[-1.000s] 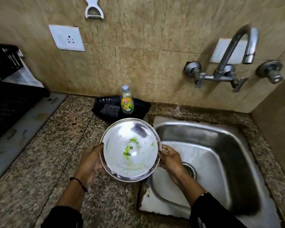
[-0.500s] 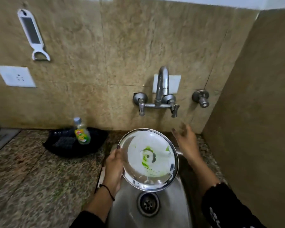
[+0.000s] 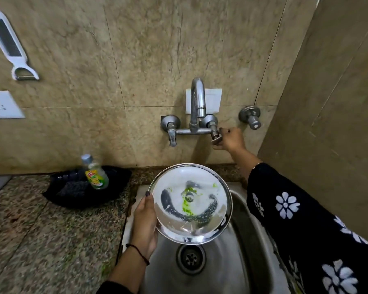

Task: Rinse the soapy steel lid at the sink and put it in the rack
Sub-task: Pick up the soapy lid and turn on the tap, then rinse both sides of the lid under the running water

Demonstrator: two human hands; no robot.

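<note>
The right hand (image 3: pixel 228 139), which half a second ago hung loose above the basin with nothing in it, has now reached up to the wall at centre right of the frame and curled its fingers around the right-hand lever of the chrome wall-mounted tap (image 3: pixel 197 107). A second ago that hand was on the rim of the lid; it has since let go.

The round steel lid (image 3: pixel 190 203), smeared with white suds and streaks of green soap, is now carried by the left hand (image 3: pixel 146 221) alone, thumb hooked over the left rim and the rest of the hand underneath. The lid sits in the lower centre of the frame, tilted towards the camera, over the stainless steel sink (image 3: pixel 238 262) and its drain, roughly below the spout.

No water shows at the spout yet, so by my reading the rinse is about to start and the racking lies well ahead. No rack is in view now. The green dish-soap bottle (image 3: pixel 96 175) stands at left on the speckled granite worktop (image 3: pixel 40 240).
</note>
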